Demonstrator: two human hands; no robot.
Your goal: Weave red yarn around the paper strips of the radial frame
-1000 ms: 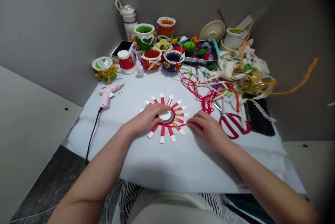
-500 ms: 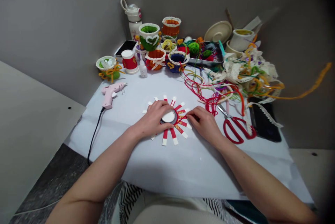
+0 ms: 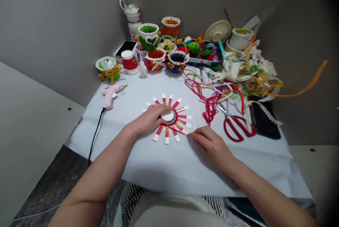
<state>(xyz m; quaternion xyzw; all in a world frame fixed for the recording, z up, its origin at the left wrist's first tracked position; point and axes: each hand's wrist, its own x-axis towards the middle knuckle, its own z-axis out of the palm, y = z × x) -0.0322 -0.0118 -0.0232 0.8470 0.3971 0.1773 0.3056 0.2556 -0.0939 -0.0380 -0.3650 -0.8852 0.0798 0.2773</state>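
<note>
A paper cup (image 3: 167, 134), cut into red and white strips that fan out like rays, lies flat with its round white base (image 3: 168, 115) in the middle. Around that base run grey and red rings of yarn. My left hand (image 3: 152, 117) grips the base, thumb on the near side and fingers over the far side. Just right of the strips, my right hand (image 3: 212, 145) pinches a red yarn strand (image 3: 180, 132), which stretches taut to the cup. More red yarn (image 3: 210, 108) lies in a loose tangle beyond the right hand.
Red-handled scissors (image 3: 237, 124) and a black phone (image 3: 265, 117) lie at right, under a heap of lace and yarn (image 3: 251, 71). A pink glue gun (image 3: 111, 94) with a cord rests at left. Decorated cups (image 3: 148, 38), a glue bottle (image 3: 143, 69) and a yarn tray (image 3: 209, 60) line the back.
My right hand has drawn the red strand toward me, from the cup's right side to its lower right. The fanned cup looks slightly turned under my left hand, which keeps its grip.
</note>
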